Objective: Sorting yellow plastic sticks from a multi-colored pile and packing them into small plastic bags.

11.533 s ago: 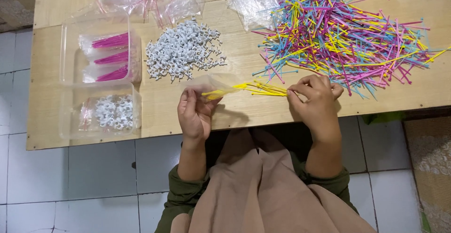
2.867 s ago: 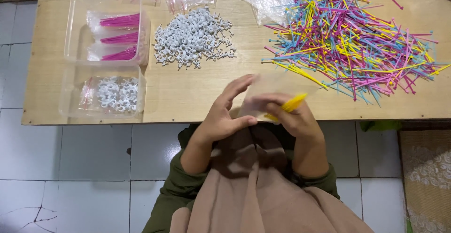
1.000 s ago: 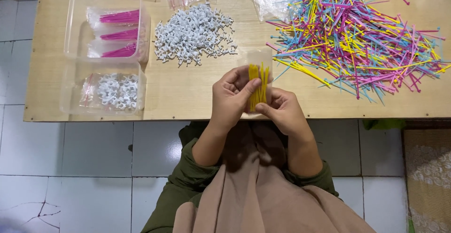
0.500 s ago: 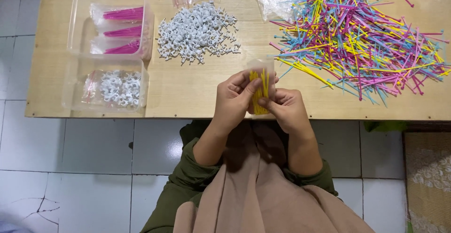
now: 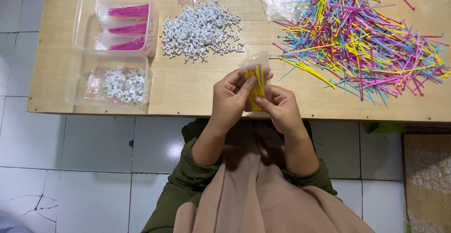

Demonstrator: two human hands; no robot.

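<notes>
My left hand [image 5: 230, 99] and right hand [image 5: 280, 108] pinch a clear bag of yellow ties [image 5: 257, 85]; white clips [image 5: 201, 31] and mixed ties [image 5: 366, 40] lie beyond, nothing between.

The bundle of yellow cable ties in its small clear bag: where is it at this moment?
In the head view, the bag of yellow ties is held upright between the left hand and right hand, above the table's near edge, centre frame.

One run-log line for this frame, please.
left hand: holds bag | right hand: holds bag | small clear bag: yellow cable ties inside, above table edge
</notes>
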